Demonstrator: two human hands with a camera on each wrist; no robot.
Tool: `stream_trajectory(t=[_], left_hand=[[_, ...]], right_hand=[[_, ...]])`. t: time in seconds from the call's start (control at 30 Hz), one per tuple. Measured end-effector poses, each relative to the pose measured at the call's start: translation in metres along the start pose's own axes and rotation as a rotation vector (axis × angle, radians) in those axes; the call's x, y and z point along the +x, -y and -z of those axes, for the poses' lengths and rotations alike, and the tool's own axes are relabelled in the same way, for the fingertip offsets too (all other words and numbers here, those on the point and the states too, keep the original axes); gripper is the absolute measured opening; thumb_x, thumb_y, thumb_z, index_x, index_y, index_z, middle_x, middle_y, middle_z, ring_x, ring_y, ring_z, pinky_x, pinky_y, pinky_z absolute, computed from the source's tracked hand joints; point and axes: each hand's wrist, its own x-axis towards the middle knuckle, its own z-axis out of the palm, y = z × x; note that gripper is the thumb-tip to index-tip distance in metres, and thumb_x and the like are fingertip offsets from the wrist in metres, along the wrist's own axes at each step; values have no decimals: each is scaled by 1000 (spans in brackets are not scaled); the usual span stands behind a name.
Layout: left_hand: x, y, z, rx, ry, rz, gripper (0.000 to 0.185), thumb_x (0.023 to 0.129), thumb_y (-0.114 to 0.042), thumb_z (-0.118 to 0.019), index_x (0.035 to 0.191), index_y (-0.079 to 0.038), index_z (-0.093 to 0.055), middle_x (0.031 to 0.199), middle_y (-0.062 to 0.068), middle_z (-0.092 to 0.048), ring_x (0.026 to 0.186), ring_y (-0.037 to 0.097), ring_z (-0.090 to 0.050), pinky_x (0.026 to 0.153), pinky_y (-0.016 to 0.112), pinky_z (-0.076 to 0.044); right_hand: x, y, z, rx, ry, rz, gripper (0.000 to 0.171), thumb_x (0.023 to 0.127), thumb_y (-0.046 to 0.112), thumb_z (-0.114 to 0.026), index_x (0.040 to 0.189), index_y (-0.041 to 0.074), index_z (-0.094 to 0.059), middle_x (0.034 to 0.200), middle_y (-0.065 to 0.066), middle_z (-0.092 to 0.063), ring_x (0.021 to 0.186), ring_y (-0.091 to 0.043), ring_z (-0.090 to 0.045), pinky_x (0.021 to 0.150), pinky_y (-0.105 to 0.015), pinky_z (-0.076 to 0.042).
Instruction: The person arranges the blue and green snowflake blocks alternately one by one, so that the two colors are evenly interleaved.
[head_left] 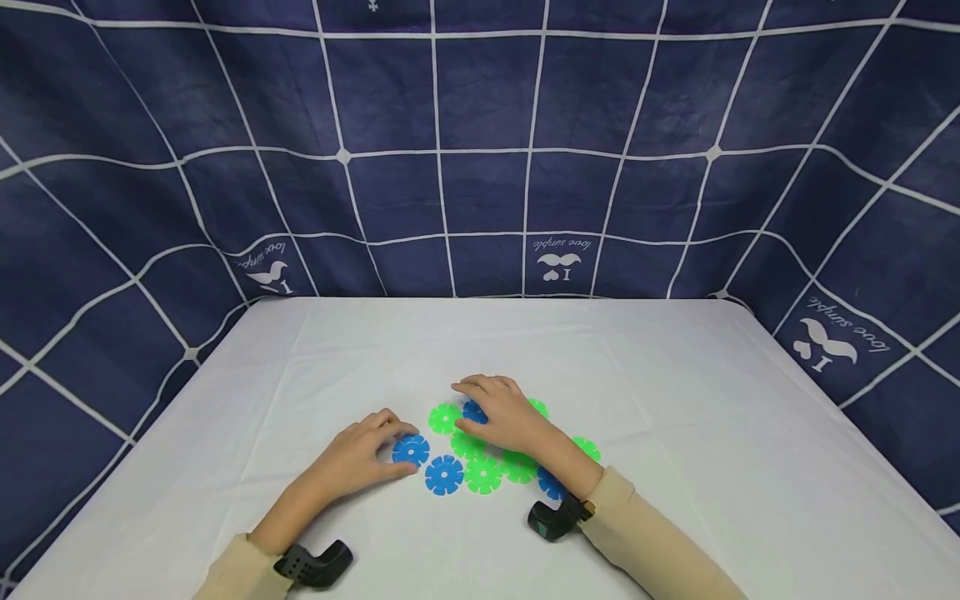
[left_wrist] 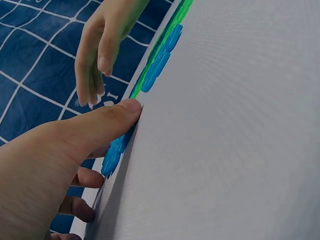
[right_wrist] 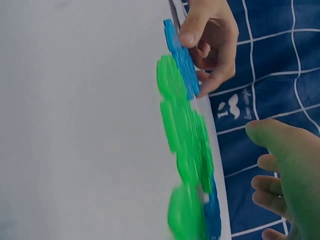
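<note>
Flower-shaped notched plastic discs, blue and green, lie grouped on the white table. My left hand (head_left: 362,452) is at the left end of the group, thumb and fingers loosely spread around a blue disc (head_left: 411,451). Its thumb is close to the disc's near edge; whether it touches is unclear. Another blue disc (head_left: 445,475) lies just right of it. My right hand (head_left: 504,411) hovers over the group with relaxed fingers and holds nothing. Beneath it a blue disc (head_left: 474,411) is partly covered. Green discs (right_wrist: 172,77) run in an overlapping row in the right wrist view.
A white cloth covers the table (head_left: 360,350). Behind and beside it hangs a dark blue curtain (head_left: 480,100) with white grid lines. Each wrist carries a black camera (head_left: 318,565). My right forearm passes above a blue disc (head_left: 550,483) and a green disc (head_left: 587,448).
</note>
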Motion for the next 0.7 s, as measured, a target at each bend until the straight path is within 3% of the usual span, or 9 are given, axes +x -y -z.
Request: stream_trajectory(t=[0.2,0.37,0.5,0.7], left_hand=[[0,0,0,-31,2,11,51,70,-57,-66,109,-25,-61,100,-10,-54,96,12,-54,82,38,-42],[0,-1,1,-80,3,29,51,70,-53,-68,110,-23,-58,97,-11,-56,89,9,-53,81,37,-40],[0,-2,2,-150,5,69,51,70,-49,-70,110,-21,-57,97,-9,-58,86,8,-51,79,35,-38],[0,-2,3,-290,20,142,42,76,-34,-70,113,-22,-53,74,-5,-49,66,9,-41,62,27,-32]], right_hand=[[13,9,-13,-6,49,-8,50,87,43,-52,132,21,-47,132,-1,-49,123,-21,-45,103,-46,-30],[18,9,-24,-17,74,-28,49,88,44,-51,132,22,-46,133,-1,-48,125,-20,-44,103,-45,-30],[20,9,-28,34,82,-40,50,88,43,-52,132,21,-46,131,-1,-49,125,-20,-43,102,-44,-30],[17,11,-31,97,73,-54,50,86,42,-55,132,23,-47,121,0,-51,116,-17,-47,100,-41,-30]])
